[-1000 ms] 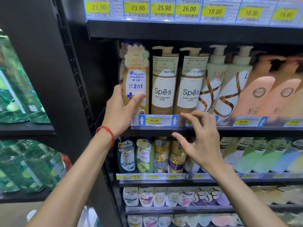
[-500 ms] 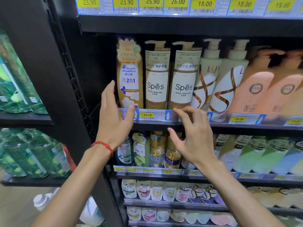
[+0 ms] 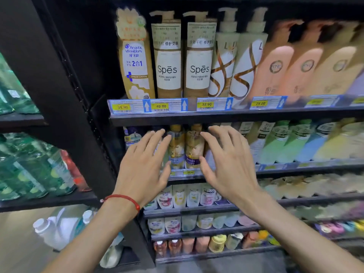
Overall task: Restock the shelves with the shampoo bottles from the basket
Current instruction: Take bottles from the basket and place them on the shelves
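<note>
A gold Head & Shoulders shampoo bottle (image 3: pixel 136 62) stands upright at the left end of the upper shelf (image 3: pixel 216 115), next to two Spes bottles (image 3: pixel 167 62). My left hand (image 3: pixel 145 166) and my right hand (image 3: pixel 226 164) hover below that shelf with spread, straight fingers, holding nothing. They are in front of the second shelf, either side of two gold Pantene bottles (image 3: pixel 186 148). The basket is out of view.
Cream and peach pump bottles (image 3: pixel 275 62) fill the upper shelf to the right. Lower shelves hold rows of small bottles and pouches (image 3: pixel 187 198). A black upright post (image 3: pixel 65 95) divides off green packs (image 3: pixel 29 170) on the left. White jugs (image 3: pixel 57 227) stand on the floor.
My left hand let go of the Head & Shoulders bottle, which stays on the upper shelf. Both hands dropped from the upper shelf edge to the second shelf level and opened wide.
</note>
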### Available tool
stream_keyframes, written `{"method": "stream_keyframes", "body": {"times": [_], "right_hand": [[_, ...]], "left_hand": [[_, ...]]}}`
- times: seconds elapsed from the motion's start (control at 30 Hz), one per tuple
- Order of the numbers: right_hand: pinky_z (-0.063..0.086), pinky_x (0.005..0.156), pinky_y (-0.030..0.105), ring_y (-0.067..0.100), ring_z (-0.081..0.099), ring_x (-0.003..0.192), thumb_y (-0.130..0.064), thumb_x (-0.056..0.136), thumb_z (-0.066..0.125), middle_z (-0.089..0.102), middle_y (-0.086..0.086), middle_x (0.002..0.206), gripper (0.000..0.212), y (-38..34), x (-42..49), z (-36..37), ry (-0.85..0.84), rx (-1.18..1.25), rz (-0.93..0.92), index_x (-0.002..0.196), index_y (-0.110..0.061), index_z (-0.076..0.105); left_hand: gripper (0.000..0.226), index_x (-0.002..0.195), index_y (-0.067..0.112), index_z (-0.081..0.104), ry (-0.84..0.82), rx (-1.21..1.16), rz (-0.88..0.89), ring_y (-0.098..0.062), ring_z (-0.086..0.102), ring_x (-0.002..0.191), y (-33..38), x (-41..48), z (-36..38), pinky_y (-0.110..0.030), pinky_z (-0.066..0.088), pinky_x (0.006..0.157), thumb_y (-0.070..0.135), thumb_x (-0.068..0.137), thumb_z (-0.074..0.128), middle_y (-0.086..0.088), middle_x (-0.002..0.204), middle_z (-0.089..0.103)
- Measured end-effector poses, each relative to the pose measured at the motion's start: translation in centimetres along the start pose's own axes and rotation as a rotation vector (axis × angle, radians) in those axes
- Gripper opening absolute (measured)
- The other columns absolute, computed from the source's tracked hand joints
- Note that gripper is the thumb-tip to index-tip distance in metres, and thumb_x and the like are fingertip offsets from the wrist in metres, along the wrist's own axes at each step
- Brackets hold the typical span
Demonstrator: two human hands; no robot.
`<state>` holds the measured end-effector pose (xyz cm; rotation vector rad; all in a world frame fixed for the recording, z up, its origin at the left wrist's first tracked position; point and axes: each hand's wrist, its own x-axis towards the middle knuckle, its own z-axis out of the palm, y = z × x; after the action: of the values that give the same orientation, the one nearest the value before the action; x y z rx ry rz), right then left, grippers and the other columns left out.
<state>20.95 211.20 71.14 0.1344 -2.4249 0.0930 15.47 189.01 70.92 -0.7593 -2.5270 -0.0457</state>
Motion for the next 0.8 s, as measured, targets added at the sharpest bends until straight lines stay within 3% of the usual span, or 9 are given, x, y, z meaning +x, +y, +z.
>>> {"method": "stream_keyframes", "body": {"times": [0.13, 0.43, 0.8], "right_hand": [[0.040, 0.106, 0.045, 0.033, 0.050, 0.128, -0.036, 0.090, 0.062, 0.058, 0.009, 0.135, 0.049, -1.6, -5.2, -0.9, -0.026, -0.060, 0.099, 0.135, -0.014, 0.060], [0.041, 0.112, 0.047, 0.034, 0.052, 0.127, -0.040, 0.090, 0.066, 0.061, 0.010, 0.135, 0.051, -3.6, -18.9, -3.2, -0.177, -0.199, 0.328, 0.133, -0.012, 0.064], [0.038, 0.118, 0.052, 0.031, 0.049, 0.138, -0.050, 0.095, 0.059, 0.059, 0.006, 0.142, 0.056, 1.6, -34.0, -9.1, -0.328, -0.302, 0.643, 0.139, -0.016, 0.061]], "left_hand": [[0.063, 0.150, 0.016, 0.045, -0.061, -0.051, 0.114, -0.030, 0.041, 0.143, 1.4, -2.6, 1.6, -0.044, 0.045, 0.103, 0.049, 0.097, 0.044, -0.007, 0.156, 0.045], [0.064, 0.149, 0.019, 0.047, -0.244, -0.182, 0.348, -0.033, 0.041, 0.143, 7.5, -8.7, 3.9, -0.050, 0.040, 0.110, 0.054, 0.095, 0.047, -0.009, 0.157, 0.044], [0.067, 0.144, 0.017, 0.056, -0.375, -0.318, 0.657, -0.035, 0.052, 0.135, 23.3, -12.3, 5.4, -0.053, 0.048, 0.103, 0.053, 0.089, 0.054, -0.011, 0.148, 0.055]]}}
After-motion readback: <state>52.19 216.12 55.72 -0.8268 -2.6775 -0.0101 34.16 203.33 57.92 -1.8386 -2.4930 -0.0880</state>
